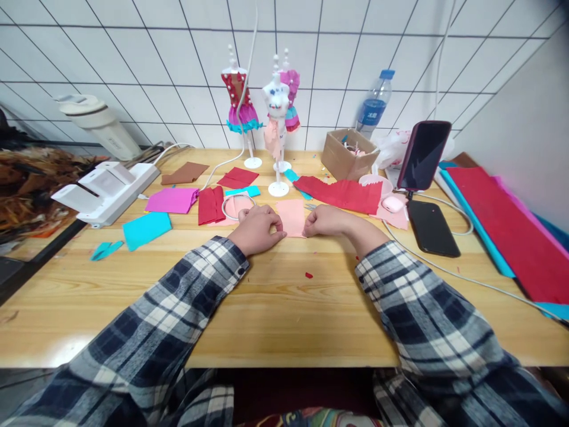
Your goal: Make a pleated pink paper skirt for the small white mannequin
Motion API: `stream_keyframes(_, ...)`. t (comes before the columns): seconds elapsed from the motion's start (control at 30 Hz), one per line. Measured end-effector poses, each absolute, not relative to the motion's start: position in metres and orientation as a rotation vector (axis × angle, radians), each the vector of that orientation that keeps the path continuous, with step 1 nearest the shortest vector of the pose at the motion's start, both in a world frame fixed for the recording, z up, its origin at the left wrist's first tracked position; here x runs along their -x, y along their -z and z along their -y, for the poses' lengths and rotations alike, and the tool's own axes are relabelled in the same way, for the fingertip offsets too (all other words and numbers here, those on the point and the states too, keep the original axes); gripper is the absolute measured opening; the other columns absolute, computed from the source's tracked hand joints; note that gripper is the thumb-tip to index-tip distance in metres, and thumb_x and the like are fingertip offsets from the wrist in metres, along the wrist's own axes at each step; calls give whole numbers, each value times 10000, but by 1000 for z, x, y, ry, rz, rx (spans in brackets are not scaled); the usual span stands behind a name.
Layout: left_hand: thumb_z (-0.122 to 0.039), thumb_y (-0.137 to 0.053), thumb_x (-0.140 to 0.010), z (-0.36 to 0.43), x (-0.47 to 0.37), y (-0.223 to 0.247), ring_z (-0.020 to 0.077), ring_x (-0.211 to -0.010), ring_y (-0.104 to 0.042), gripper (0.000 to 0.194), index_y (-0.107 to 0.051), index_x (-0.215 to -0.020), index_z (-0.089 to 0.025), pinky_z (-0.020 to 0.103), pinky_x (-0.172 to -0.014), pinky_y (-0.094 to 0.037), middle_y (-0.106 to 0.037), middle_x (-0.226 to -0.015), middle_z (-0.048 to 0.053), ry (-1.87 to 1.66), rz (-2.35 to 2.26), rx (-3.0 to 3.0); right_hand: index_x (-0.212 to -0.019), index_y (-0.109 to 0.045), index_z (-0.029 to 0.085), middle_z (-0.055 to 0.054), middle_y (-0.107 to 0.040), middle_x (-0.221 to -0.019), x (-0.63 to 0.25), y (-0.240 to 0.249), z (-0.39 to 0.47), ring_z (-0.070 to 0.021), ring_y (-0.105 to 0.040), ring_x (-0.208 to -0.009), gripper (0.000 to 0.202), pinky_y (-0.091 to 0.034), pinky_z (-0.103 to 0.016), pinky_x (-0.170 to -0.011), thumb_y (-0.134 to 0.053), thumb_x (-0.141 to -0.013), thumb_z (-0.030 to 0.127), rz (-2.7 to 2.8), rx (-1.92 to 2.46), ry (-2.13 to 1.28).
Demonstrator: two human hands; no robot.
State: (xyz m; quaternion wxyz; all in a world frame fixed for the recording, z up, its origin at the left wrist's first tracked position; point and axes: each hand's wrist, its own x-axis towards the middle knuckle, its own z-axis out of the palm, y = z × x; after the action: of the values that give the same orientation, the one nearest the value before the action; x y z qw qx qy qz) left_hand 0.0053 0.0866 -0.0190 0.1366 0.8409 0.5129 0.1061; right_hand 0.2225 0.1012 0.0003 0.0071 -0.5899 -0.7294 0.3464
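Observation:
A light pink sheet [291,214], of thin cloth or crepe paper, lies flat on the table between my hands. My left hand [260,230] pinches its near left corner with thumb and forefinger. At the near right corner, my right hand [326,222] has its fingers closed on the edge. Metal tips, perhaps of scissors [310,207], poke out beside my right hand; the remainder is hidden. A white ring [223,209] lies beyond my left hand, over another pink piece. Dark red folded pieces [210,206] are left of it.
Small dress forms in doll clothes, one in a red bodice [235,89], stand behind. A cardboard box [349,155], a red zigzag-edged strip [342,194], a black phone [432,228] and a cable lie right. Blue [146,230] and magenta [173,200] pieces and a white power unit [120,198] are left.

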Motion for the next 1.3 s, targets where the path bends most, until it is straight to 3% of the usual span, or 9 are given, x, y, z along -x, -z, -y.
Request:
stream_keyframes(0.23,-317,-528,-934,-83,-16,14,235,-936,-585,238,-739,-992,-223,383,-833,-391,-701,-964,73,-394,-954,-2870,-611,-658,190,39,-518,-478,-219,3,-113,-124,-469,-471,145,-370,-268,-500,-736,-648,307,2348,1808,-1170)
stream_keyframes(0.43,-306,-470,-967,-84,-25,14,241,-896,-607,319,-776,-917,-231,444,-890,-346,-740,-888,79,-266,-901,-2968,-517,-610,203,24,-529,-427,-220,10,-112,-133,-504,-457,172,-356,-262,-481,-710,-649,249,2327,1813,-1012)
stream_keyframes(0.53,-262,-457,-957,-80,-26,14,232,-898,-607,321,-772,-904,-229,490,-992,-277,-739,-881,72,-297,-985,-2973,-626,-662,191,3,-602,-535,-226,14,-99,-145,-557,-540,104,-368,-254,-504,-677,-702,259,2237,1809,-804)
stream_keyframes(0.6,-251,-444,-955,-78,-26,15,227,-903,-609,328,-767,-909,-219,495,-1023,-249,-734,-873,73,-312,-1037,-2954,-852,-711,188,-21,-685,-726,-230,16,-86,-159,-612,-662,159,-418,-254,-569,-604,-805,296,2189,1739,-692)
stream_keyframes(0.7,-264,-456,-944,-78,-24,16,228,-917,-619,304,-757,-924,-224,509,-1020,-239,-736,-885,66,-345,-1086,-2861,-1094,-702,234,-45,-715,-1038,-234,21,-70,-197,-636,-949,280,-468,-295,-813,-648,-838,333,2285,1414,-499)
stream_keyframes(0.87,-265,-495,-915,-82,-20,19,218,-928,-638,247,-739,-897,-230,494,-972,-244,-754,-919,41,-408,-1115,-2717,-990,-749,228,-68,-727,-978,-232,27,-68,-228,-615,-969,156,-439,-333,-832,-669,-865,280,2443,1197,-225)
stream_keyframes(1.0,-282,-517,-913,-81,-20,19,225,-944,-640,236,-742,-874,-223,496,-955,-240,-759,-923,41,-420,-1125,-2681,-889,-761,240,-41,-743,-922,-230,31,-70,-202,-634,-913,138,-421,-304,-759,-625,-895,257,2430,1215,-264)
stream_keyframes(1.17,-527,-679,-803,-77,-18,14,306,-1051,-596,362,-745,-982,-219,519,-952,-278,-738,-1050,93,-539,-1188,-2653,-827,-743,216,-39,-746,-877,-233,26,-69,-193,-647,-834,119,-418,-292,-699,-636,-855,258,2319,1287,-310)
stream_keyframes(1.3,-619,-549,-861,-85,0,6,273,-1064,-619,538,-680,-1183,-208,445,-948,-412,-722,-1112,99,-863,-1077,-2249,-768,-677,183,-45,-719,-824,-254,0,-65,-175,-643,-763,160,-455,-279,-686,-668,-770,343,2004,1181,-998)
